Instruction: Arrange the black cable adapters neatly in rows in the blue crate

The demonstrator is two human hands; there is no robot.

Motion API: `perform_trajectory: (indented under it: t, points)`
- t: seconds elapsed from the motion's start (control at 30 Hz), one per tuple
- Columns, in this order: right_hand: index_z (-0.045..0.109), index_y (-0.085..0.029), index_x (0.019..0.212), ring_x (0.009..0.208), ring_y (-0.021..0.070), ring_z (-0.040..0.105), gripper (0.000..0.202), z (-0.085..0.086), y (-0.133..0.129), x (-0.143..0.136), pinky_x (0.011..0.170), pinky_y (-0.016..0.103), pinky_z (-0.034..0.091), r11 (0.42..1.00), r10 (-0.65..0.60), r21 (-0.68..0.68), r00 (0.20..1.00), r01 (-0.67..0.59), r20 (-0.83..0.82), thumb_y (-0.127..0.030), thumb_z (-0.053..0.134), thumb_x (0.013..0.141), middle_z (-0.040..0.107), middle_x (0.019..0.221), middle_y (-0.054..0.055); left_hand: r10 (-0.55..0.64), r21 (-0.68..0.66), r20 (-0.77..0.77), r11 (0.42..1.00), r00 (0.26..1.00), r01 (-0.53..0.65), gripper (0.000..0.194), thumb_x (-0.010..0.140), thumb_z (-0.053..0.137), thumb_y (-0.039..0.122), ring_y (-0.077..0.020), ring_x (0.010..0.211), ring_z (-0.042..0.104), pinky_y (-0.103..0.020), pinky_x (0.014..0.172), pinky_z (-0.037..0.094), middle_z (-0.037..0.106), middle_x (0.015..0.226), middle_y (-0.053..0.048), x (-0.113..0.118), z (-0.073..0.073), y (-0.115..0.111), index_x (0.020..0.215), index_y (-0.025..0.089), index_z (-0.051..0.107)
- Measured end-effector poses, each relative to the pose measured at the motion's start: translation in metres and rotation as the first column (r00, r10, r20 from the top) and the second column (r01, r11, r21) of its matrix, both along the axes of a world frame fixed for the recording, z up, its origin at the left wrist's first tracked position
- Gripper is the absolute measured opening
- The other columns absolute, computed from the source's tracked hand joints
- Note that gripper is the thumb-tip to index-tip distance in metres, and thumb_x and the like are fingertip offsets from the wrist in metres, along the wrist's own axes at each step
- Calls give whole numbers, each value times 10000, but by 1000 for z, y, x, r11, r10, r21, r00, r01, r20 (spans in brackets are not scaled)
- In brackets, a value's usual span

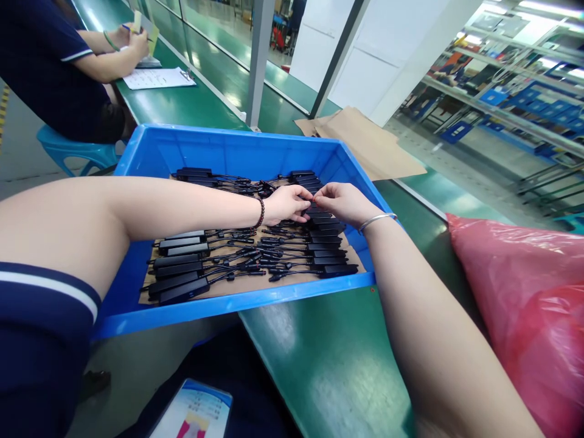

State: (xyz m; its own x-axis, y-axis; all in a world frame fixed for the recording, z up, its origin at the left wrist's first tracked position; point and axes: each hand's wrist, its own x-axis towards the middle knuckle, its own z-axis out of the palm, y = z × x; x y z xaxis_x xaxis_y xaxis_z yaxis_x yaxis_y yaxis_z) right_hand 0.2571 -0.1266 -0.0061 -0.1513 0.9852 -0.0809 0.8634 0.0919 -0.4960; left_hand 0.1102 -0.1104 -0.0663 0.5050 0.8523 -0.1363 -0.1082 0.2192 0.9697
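Observation:
Both hands meet over the right half of a blue plastic bin (237, 304). My left hand (287, 205) reaches across with bent fingers, its fingertips meeting those of my right hand (344, 202), which is closed in a pinch. A tiny reddish spot shows between the fingertips, too small to name. Under and around the hands lie rows of black box-shaped adapters (335, 269) with short cables. A left-hand row of adapters (185, 291) mirrors them, and the cable ends (241, 261) meet in the middle. My left forearm hides part of the rows.
Brown cardboard (360, 137) lies behind the bin on the green table (328, 353). A red plastic bag (524, 292) bulges at the right. At the far left a seated co-worker (41, 67) holds papers beside a clipboard (157, 78). A grey post (260, 67) rises behind the bin.

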Motion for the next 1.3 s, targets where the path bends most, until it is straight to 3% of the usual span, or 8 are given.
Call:
perform_trajectory:
  t: [0.43,0.7,0.87,0.97,1.17,1.23,1.3]
  points:
    - [639,-156,777,647,103,531,175,-5,5,3,568,199,356,990,104,76,981,-118,164,-281,534,713,636,747,11,111,-23,-28,993,993,-112,71,717,606,64,-63,547,556,-295,678,529,550,672,-5,4,-1,-2,678,83,550]
    - [631,-150,776,691,141,540,180,-3,5,-2,573,223,342,989,97,69,919,-133,383,-245,483,734,641,771,46,81,100,-99,992,992,-71,47,691,597,28,-72,578,555,-259,659,509,587,662,-23,4,1,-2,704,74,599]
    - [620,-145,756,611,118,525,178,-4,5,0,527,211,339,993,96,-89,952,-73,290,-243,475,730,633,715,40,109,141,-65,985,992,-99,52,710,592,52,-70,572,560,-240,623,505,577,638,-9,4,-2,-4,749,86,585]
    - [617,-142,758,574,104,505,185,-6,5,3,517,205,340,995,78,-78,968,-61,240,-274,490,731,620,674,29,112,144,-30,984,993,-107,75,723,593,80,-70,585,566,-248,630,512,582,665,-16,4,-4,-3,798,88,593]
    - [630,-142,768,579,103,486,188,-6,7,4,538,210,339,1000,2,8,949,-5,314,-261,488,735,615,707,38,75,189,-121,981,990,-51,48,705,613,109,-84,581,581,-259,629,515,584,685,-34,5,-5,2,719,83,575]
    - [633,-143,772,586,107,492,192,-6,7,4,540,210,340,1000,5,7,945,-8,327,-259,482,740,616,705,38,19,215,-229,976,973,32,53,706,596,106,-91,585,586,-247,610,504,594,708,-35,2,0,5,743,95,561]
    - [637,-144,784,594,111,500,197,-5,7,3,544,211,343,1000,9,7,942,-12,335,-255,480,741,619,713,40,-74,234,-398,956,914,179,180,683,588,89,-99,593,589,-231,599,485,613,722,-29,-2,11,8,860,116,562]
